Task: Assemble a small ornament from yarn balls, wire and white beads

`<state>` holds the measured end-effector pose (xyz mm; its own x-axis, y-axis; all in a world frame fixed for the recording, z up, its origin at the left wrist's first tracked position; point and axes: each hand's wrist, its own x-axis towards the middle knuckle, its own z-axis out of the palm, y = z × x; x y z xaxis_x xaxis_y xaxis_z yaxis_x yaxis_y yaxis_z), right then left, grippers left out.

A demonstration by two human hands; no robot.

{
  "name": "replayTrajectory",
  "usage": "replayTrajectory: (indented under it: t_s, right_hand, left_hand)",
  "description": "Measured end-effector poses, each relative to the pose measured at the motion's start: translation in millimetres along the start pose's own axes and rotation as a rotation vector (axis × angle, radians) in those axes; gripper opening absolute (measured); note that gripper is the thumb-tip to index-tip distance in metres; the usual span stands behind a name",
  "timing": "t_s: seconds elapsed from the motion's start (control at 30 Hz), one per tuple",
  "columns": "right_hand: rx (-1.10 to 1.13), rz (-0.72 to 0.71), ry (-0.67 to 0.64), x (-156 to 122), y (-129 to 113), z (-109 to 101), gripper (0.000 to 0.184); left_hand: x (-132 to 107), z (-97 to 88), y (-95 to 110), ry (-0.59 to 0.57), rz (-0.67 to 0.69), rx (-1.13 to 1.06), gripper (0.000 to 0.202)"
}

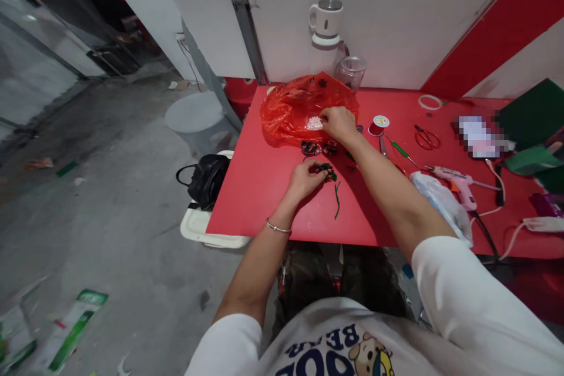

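Observation:
My left hand [305, 180] is closed on a small dark craft piece [328, 172] with green, black and orange-red parts, held low over the red table. Just beside it lies a thin green strip [337, 201]. Further back, my right hand [339, 123] has its fingers pinched at the edge of a heap of small white beads [314, 123]. Whether a bead is between those fingertips is too small to tell. The beads lie at the front of a crumpled red plastic bag [286, 107]. Two similar dark pieces [311, 148] rest between my hands, partly hidden.
Right of my forearm are a thread spool [379, 124], a green-handled tool [400, 149], red-handled scissors [427, 138], a pink glue gun [458, 181] with its cable, and a clear plastic bag [443, 202]. A glass jar [352, 72] stands at the wall. A black handbag [206, 181] sits left of the table.

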<state>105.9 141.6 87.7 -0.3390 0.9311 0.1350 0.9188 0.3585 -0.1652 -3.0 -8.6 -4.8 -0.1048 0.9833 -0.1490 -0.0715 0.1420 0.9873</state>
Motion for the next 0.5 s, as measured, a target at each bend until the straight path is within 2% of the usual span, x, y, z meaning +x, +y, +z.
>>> replayTrajectory:
  t_s: [0.07, 0.2, 0.27, 0.37, 0.5]
  right_hand:
    - [-0.027, 0.055, -0.028, 13.9, -1.9, 5.0, 0.037]
    - [-0.055, 0.153, -0.137, 28.7, -1.9, 15.3, 0.052]
    - [-0.032, 0.168, -0.142, 31.7, 0.1, 19.4, 0.044]
    - [0.003, 0.157, -0.101, 34.2, 3.3, 21.6, 0.032]
    - [-0.001, 0.199, -0.108, 36.1, 4.7, 20.5, 0.038]
  left_hand:
    - [-2.2, 1.4, 5.3, 0.013, -0.017, -0.002, 0.018]
    - [-6.7, 4.8, 16.2, 0.052, -0.03, -0.04, 0.015]
    - [-6.9, 5.7, 17.6, 0.064, -0.031, -0.087, 0.013]
    - [-3.8, 4.6, 13.0, 0.084, -0.016, -0.118, 0.017]
    - [2.5, -0.3, 2.6, 0.118, 0.013, -0.091, 0.023]
